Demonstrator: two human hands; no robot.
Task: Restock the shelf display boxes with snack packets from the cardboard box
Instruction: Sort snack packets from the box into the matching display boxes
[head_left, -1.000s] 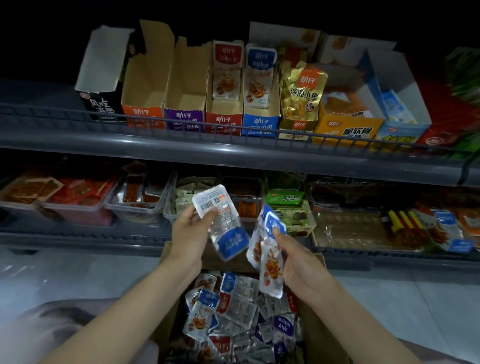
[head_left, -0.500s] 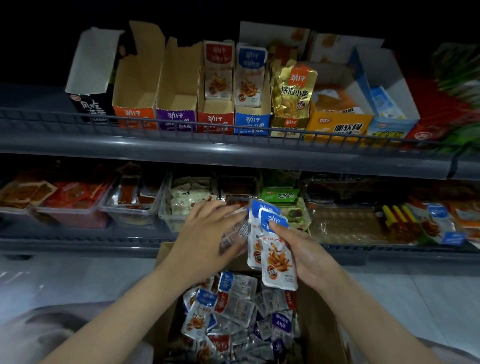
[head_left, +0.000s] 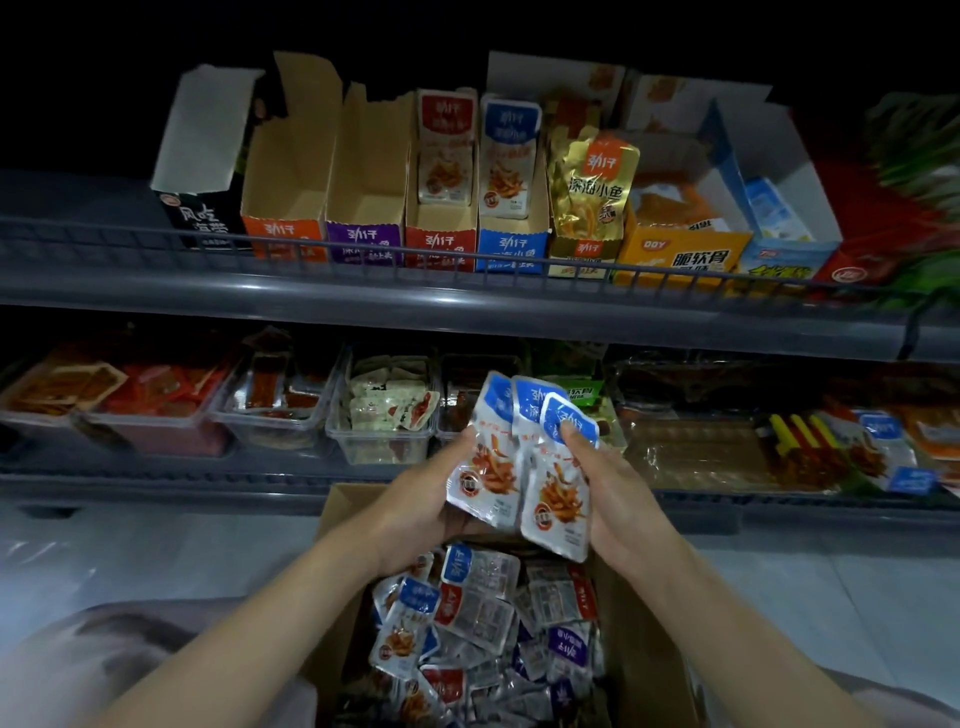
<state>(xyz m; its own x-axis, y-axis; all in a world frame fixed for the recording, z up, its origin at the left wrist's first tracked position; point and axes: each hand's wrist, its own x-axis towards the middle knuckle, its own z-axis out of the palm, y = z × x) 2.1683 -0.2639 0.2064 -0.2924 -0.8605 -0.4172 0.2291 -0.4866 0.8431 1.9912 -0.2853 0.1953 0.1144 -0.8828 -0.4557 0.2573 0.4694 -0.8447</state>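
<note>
Both hands hold a small stack of three blue-topped snack packets (head_left: 524, 462) above the cardboard box (head_left: 644, 660). My left hand (head_left: 426, 504) cups the stack from the left and below. My right hand (head_left: 613, 493) grips it from the right, thumb on the front packet's blue top. The cardboard box holds several loose blue, red and purple packets (head_left: 478, 623). On the upper shelf stand the display boxes: the orange one (head_left: 283, 236) and the purple one (head_left: 363, 241) look empty, while the red box (head_left: 440, 247) and the blue box (head_left: 511, 249) each show a packet.
A wire rail (head_left: 467, 260) runs along the upper shelf's front edge. Right of the blue box sit a gold packet box (head_left: 592, 202) and a yellow box (head_left: 680, 254). The lower shelf carries clear tubs (head_left: 384, 441) of snacks. A grey floor lies on both sides of the carton.
My left hand turned its packet face-up and brought it against the ones in my right hand. Both hands now hold one stack together, slightly higher.
</note>
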